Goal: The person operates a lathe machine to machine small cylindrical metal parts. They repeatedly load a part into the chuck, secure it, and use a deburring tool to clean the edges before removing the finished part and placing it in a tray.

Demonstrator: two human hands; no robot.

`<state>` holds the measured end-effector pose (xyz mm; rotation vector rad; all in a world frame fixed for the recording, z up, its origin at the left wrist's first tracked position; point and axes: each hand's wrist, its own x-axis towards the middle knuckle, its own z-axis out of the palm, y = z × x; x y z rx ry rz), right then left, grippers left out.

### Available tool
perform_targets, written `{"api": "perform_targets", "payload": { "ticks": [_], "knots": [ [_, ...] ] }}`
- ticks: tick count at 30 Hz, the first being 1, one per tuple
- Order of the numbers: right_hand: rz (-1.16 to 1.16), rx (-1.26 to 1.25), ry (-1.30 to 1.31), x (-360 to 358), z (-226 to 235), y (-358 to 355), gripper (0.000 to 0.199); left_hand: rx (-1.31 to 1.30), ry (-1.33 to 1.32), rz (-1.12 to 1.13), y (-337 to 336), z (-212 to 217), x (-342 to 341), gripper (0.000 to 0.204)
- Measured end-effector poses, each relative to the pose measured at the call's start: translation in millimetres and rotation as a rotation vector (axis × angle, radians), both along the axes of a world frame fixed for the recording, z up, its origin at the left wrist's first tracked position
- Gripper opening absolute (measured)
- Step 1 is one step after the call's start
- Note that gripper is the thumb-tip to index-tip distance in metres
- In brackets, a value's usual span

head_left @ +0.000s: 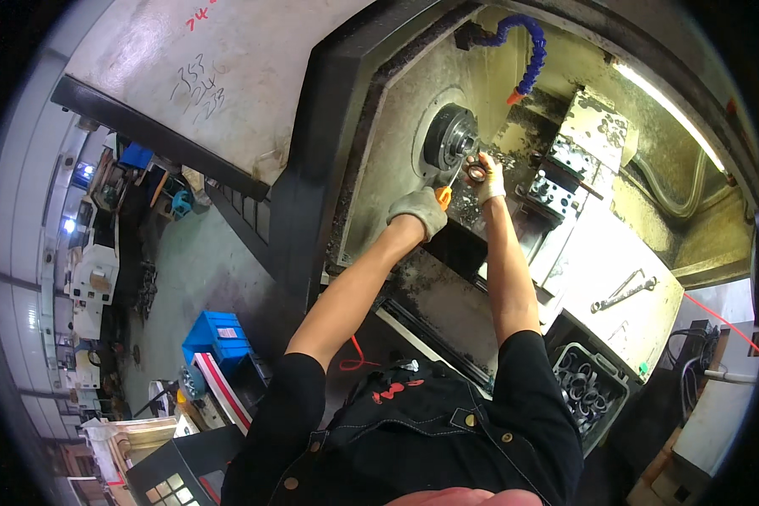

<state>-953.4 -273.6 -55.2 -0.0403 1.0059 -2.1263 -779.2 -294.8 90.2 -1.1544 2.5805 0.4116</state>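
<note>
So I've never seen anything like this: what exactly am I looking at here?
This one picture comes from a camera on a person's head, looking down; its wide lens bends straight edges. There is no robot here, just two gloved hands reaching into an open machine. The left hand grips an orange-handled tool; the right hand holds a dark ring. Both are near a round, dark machine part. Above hangs a blue hose. Metal tools lie on the pale surface to the right; below it, a crate holds ring-shaped parts.
</note>
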Motion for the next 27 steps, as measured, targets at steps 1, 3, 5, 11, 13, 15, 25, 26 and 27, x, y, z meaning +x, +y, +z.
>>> {"api": "perform_targets", "payload": {
  "ticks": [1,3,5,11,13,15,25,26,27],
  "knots": [
    [0.004,-0.011,-0.006,0.5,0.8,0.2,0.034,-0.005,-0.004,-0.005,0.0,0.4,0.6,0.037],
    [0.100,-0.093,-0.063,-5.8,-3.4,2.6,0.033,-0.012,-0.012,-0.026,2.0,-0.7,0.7,0.037],
    [0.148,-0.116,-0.109,-5.5,-2.8,2.6,0.031,-0.004,-0.045,-0.037,2.3,-1.9,3.2,0.036],
    [0.046,0.060,-0.046,-12.3,-9.1,-1.7,0.032,-0.005,-0.043,-0.053,4.6,2.0,4.3,0.035],
    [0.040,0.088,0.009,-8.6,-5.6,-0.9,0.031,0.020,-0.049,-0.067,5.3,4.9,8.0,0.035],
    [0.009,0.103,0.053,-6.7,-2.0,-0.2,0.032,0.063,-0.056,-0.081,5.4,8.0,11.3,0.034],
    [0.105,0.264,0.319,-21.8,4.5,1.7,0.064,0.010,0.196,-0.058,-9.6,-24.3,45.9,0.031],
    [0.113,0.285,0.347,-24.6,4.8,3.1,0.065,0.037,0.146,-0.065,-8.6,-20.4,44.5,0.031],
    [0.112,0.278,0.383,-25.1,4.7,2.5,0.067,0.065,0.096,-0.071,-7.3,-15.3,43.2,0.032]
  ]
}}
